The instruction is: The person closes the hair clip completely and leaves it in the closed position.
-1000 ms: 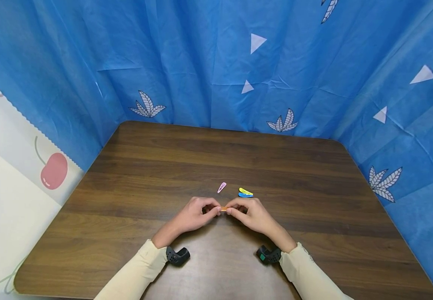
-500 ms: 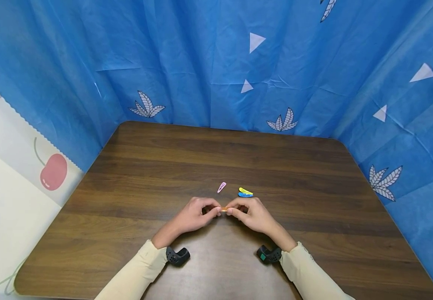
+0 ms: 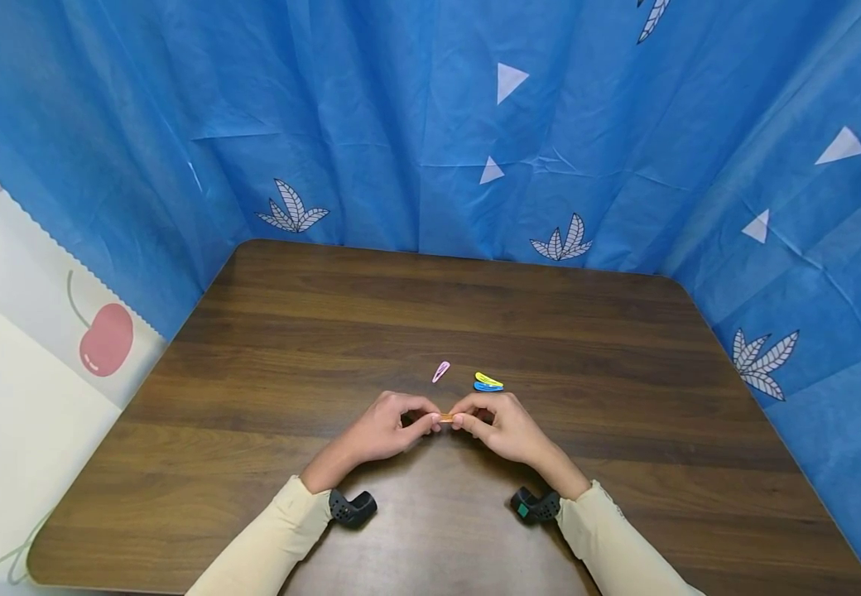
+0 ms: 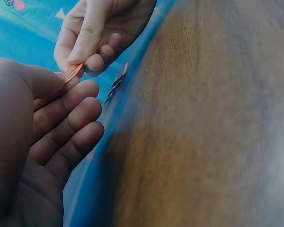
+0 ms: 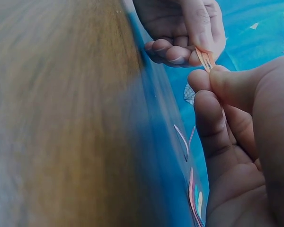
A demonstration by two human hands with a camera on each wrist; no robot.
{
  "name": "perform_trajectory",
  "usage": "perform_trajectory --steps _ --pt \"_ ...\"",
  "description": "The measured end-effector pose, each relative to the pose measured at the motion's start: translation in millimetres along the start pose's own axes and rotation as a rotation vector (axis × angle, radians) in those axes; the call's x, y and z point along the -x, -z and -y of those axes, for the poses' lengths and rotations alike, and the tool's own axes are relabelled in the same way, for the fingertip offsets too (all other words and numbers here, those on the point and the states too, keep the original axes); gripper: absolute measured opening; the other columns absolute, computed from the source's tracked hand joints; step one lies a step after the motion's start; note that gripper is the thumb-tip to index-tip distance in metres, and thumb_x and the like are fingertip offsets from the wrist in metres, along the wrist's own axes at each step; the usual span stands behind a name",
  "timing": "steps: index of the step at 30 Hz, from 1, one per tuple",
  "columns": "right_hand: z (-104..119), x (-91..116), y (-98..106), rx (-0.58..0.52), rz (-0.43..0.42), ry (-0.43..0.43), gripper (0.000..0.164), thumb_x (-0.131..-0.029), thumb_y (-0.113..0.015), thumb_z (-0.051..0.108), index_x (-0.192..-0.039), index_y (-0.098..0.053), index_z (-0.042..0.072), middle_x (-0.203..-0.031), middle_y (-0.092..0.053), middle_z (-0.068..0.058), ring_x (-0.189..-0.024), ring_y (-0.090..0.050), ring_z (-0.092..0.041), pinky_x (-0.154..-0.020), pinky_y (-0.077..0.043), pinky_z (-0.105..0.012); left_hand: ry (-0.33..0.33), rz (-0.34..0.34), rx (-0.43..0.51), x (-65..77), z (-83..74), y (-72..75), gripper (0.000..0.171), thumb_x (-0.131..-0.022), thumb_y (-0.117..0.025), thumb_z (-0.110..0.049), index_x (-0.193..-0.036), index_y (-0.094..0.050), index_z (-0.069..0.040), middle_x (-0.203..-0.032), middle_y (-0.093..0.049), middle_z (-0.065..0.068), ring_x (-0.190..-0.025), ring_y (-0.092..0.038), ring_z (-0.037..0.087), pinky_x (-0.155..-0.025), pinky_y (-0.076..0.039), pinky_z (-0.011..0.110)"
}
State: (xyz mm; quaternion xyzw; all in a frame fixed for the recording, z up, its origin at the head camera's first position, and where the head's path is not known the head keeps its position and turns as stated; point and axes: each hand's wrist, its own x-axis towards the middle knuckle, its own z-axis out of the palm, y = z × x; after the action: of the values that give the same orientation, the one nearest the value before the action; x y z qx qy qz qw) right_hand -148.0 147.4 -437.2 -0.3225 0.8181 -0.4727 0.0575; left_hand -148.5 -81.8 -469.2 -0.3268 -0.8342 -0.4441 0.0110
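An orange snap hair clip (image 3: 446,418) is stretched between my two hands, low over the table's middle. My left hand (image 3: 393,426) pinches its left end between thumb and index finger. At the other end, the thumb and index finger of my right hand (image 3: 501,424) do the same. Both wrist views show the orange clip (image 5: 205,58) with its middle bare and each end covered by fingertips. Just beyond the hands lie a pink hair clip (image 3: 441,372), a yellow hair clip (image 3: 488,380) and a blue hair clip (image 3: 487,387), the last two side by side.
The brown wooden table (image 3: 311,331) has rounded corners. A blue curtain (image 3: 401,124) with leaf and triangle prints hangs along its back and right side. On the left is a pale cloth (image 3: 28,331) with a cherry print. Each wrist wears a black band (image 3: 353,509).
The orange clip tilts slightly between the fingertips and sits a touch lower. Otherwise both hands keep their pinch and place, and the other clips stay put.
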Motion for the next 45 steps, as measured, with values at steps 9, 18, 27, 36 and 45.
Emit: perform_trajectory --steps 9,18,27,36,45 --pt "4.5 1.0 0.8 -0.003 0.000 -0.007 0.008 -0.092 -0.064 0.008 -0.095 -0.072 0.007 -0.081 -0.070 -0.008 -0.065 -0.062 -0.026 -0.058 -0.053 -0.029 -0.010 0.000 0.021 0.6 -0.7 1.4 0.013 -0.094 -0.062 -0.021 -0.093 -0.074 -0.015 -0.079 -0.072 -0.005 -0.074 -0.062 0.000 -0.066 -0.051 0.020" --pt "3.7 1.2 2.3 -0.005 0.010 0.003 0.008 -0.092 -0.064 0.008 -0.094 -0.071 0.006 -0.081 -0.070 -0.011 -0.063 -0.059 -0.008 -0.058 -0.052 -0.029 -0.013 0.006 0.020 -0.2 0.3 1.1 0.015 -0.095 -0.061 -0.023 -0.093 -0.074 -0.014 -0.079 -0.072 -0.006 -0.074 -0.062 -0.001 -0.066 -0.050 0.019" --pt "1.5 0.6 2.0 -0.015 0.011 0.008 0.008 -0.092 -0.064 0.010 -0.094 -0.072 0.009 -0.081 -0.070 -0.007 -0.063 -0.061 -0.009 -0.058 -0.053 -0.029 -0.033 0.001 0.024 0.2 0.1 1.1 0.014 -0.095 -0.061 -0.020 -0.093 -0.074 -0.013 -0.079 -0.072 -0.006 -0.075 -0.063 -0.001 -0.069 -0.051 0.019" --pt "0.5 0.2 -0.4 -0.043 0.011 -0.024 0.008 -0.092 -0.064 0.010 -0.095 -0.071 0.008 -0.082 -0.070 -0.013 -0.063 -0.063 -0.025 -0.057 -0.053 -0.026 -0.001 0.000 0.040 -0.2 0.8 1.6 0.014 -0.095 -0.061 -0.020 -0.094 -0.073 -0.013 -0.079 -0.072 -0.004 -0.073 -0.063 -0.001 -0.069 -0.051 0.020" --pt "-1.8 -0.8 -3.0 -0.047 0.002 -0.023 0.010 -0.093 -0.063 0.010 -0.099 -0.071 0.008 -0.086 -0.070 -0.011 -0.067 -0.064 -0.032 -0.058 -0.053 -0.025 0.016 -0.015 0.042 0.1 4.8 0.2 0.015 -0.095 -0.061 -0.022 -0.093 -0.073 -0.013 -0.079 -0.072 -0.005 -0.073 -0.062 -0.001 -0.069 -0.051 0.020"
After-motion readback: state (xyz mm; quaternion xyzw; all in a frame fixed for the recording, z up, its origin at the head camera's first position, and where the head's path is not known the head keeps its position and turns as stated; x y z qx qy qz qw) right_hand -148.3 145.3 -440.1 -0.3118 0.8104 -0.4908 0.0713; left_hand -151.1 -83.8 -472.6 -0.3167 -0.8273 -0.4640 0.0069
